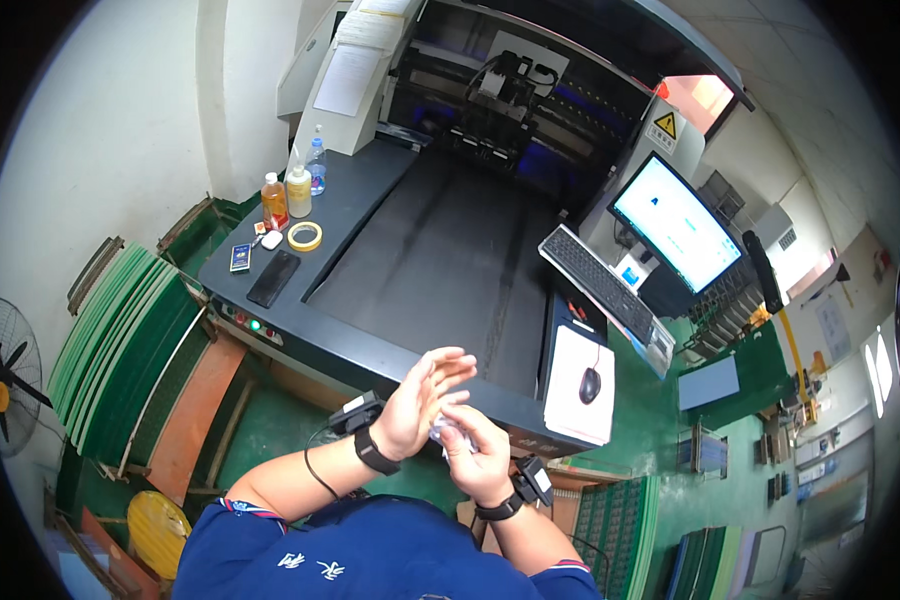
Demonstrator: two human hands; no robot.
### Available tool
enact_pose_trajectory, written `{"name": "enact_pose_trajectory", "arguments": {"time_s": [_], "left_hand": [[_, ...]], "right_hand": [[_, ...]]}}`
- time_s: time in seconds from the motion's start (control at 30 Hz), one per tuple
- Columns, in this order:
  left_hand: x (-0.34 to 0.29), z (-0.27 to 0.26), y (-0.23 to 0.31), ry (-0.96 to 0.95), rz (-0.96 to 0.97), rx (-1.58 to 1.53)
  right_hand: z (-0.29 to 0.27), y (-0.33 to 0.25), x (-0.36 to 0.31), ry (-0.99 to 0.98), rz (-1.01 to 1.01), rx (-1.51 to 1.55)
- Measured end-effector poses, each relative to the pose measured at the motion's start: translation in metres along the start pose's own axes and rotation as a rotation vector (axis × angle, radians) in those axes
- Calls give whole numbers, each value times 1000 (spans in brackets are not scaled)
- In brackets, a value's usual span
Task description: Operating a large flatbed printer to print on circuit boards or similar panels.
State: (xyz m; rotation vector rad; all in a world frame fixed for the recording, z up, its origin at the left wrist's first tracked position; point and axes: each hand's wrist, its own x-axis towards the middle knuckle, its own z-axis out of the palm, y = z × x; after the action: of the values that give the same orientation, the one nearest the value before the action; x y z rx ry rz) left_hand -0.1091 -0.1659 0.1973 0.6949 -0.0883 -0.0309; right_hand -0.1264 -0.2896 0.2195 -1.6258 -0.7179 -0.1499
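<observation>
My left hand (410, 408) is raised in front of the machine's near edge, palm turned to the right and fingers stretched out. Close against it, my right hand (483, 462) is closed, thumb up, around a small crumpled whitish wad (438, 431). The wad looks like tissue or cloth; its exact kind is hard to tell. It sits between the two hands, partly hidden by the right fingers. Each wrist wears a black strap with a small boxy device. Just beyond my hands lies the wide black bed (430, 270) of a large machine.
On the left ledge are bottles (274, 202), a tape roll (305, 236) and a phone (273, 279). At right stand a keyboard (598, 275), a monitor (678, 222) and a mouse (590, 385) on white paper. Green panels (130, 350) stack at left, near a fan (5, 370).
</observation>
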Motion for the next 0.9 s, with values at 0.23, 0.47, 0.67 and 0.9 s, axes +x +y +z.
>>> {"name": "enact_pose_trajectory", "arguments": {"time_s": [0.23, 0.47, 0.67, 0.9], "left_hand": [[-1, -12, -20, -409, -683, -97], [-26, 7, -42, -333, 10, 159], [0, -5, -51, -325, -277, -122], [10, 13, -27, -130, -199, -368]], "right_hand": [[-6, 18, -15, -250, -121, -213], [6, 29, -34, 5, -209, -526], [-2, 17, -13, 174, -309, -463], [-10, 23, -23, 204, -260, -536]]}}
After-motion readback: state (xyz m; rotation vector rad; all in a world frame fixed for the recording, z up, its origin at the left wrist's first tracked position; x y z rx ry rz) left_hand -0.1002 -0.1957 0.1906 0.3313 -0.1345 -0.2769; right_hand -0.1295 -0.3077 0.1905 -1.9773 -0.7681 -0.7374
